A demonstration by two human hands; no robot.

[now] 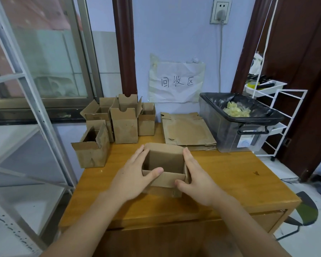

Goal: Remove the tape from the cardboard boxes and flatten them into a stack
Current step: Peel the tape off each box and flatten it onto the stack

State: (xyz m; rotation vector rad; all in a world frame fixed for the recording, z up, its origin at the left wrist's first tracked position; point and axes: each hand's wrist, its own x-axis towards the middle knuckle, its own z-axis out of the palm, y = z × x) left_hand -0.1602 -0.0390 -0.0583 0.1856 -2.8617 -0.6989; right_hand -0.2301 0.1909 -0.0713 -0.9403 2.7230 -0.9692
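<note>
An open-topped cardboard box (165,162) stands in the middle of the wooden table (230,175). My left hand (132,175) lies flat against its left side, thumb on the near flap. My right hand (196,175) presses the right side, thumb against the front flap. Several upright opened boxes (124,125) cluster at the back left, one (93,151) hanging over the table's left edge. A stack of flattened cardboard (187,130) lies at the back centre.
A clear bin (235,134) lined with a black bag holds crumpled tape at the back right. A white wire rack (278,115) stands right of the table. A paper sign is taped to the wall. A window lies left.
</note>
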